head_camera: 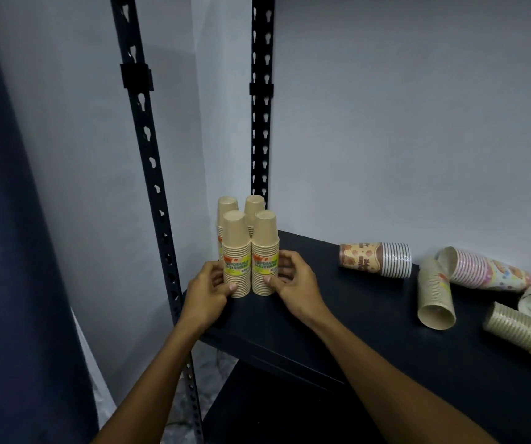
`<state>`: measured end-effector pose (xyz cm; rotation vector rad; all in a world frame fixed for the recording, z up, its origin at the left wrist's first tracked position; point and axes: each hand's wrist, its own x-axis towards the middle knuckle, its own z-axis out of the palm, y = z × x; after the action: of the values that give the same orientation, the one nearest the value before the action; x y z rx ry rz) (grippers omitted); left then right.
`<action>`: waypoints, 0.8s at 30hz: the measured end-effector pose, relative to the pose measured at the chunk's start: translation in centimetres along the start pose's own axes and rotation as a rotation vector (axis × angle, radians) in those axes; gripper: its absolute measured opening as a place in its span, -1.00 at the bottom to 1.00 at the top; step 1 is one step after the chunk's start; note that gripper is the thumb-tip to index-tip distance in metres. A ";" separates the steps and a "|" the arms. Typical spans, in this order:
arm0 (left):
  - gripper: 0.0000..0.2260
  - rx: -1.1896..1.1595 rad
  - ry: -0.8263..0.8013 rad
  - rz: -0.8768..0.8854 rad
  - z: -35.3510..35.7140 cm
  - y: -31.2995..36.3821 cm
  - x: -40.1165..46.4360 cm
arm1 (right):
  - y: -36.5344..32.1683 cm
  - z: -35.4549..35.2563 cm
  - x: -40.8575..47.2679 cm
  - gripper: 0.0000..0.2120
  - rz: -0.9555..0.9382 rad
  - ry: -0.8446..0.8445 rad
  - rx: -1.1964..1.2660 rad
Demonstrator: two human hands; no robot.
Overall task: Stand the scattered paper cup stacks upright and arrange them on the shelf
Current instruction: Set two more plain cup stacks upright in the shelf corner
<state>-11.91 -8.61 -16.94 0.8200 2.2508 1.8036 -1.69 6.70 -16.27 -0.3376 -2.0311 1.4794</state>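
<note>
Upright: 4 tan cup stacks point(247, 248), yellow-green labels.

One head-worn camera looks forward and down from close range at the dark shelf point(337, 315) corner, both forearms reaching in from below.

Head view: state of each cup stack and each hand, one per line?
Four tan stacks: upright, grouped at shelf corner.
Patterned stack: lying down.
Tan stack: lying down.
Pink stack: lying down.
Left hand: touching front-left stack.
Right hand: touching front-right stack.
</note>
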 end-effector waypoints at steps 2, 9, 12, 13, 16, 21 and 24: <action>-0.65 0.020 0.015 0.007 -0.3 -0.1 0.0 | 0.0 0.5 0.3 -0.54 0.000 -0.001 -0.002; -0.61 0.053 0.039 0.010 -0.7 -0.3 0.3 | 0.2 1.3 1.0 -0.55 0.013 0.025 0.021; -0.58 0.073 0.040 0.024 -0.7 -0.4 0.4 | 0.2 1.2 1.0 -0.56 0.015 0.036 0.021; -0.58 0.077 0.040 0.026 -0.7 -0.4 0.4 | 0.2 1.1 0.9 -0.56 0.019 0.034 0.018; -0.58 0.076 0.056 0.038 -0.6 -0.4 0.3 | 0.5 1.0 0.7 -0.53 0.038 0.011 -0.010; -0.56 0.088 0.076 0.050 -0.5 -0.9 0.4 | 0.9 1.2 0.7 -0.54 0.045 0.002 -0.089; -0.56 0.095 0.090 0.056 -0.4 -1.1 0.4 | 1.0 1.2 0.9 -0.56 0.052 0.010 -0.104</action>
<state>-12.81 -8.94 -17.78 0.8426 2.4095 1.8037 -3.23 6.60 -17.19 -0.4423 -2.1103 1.4021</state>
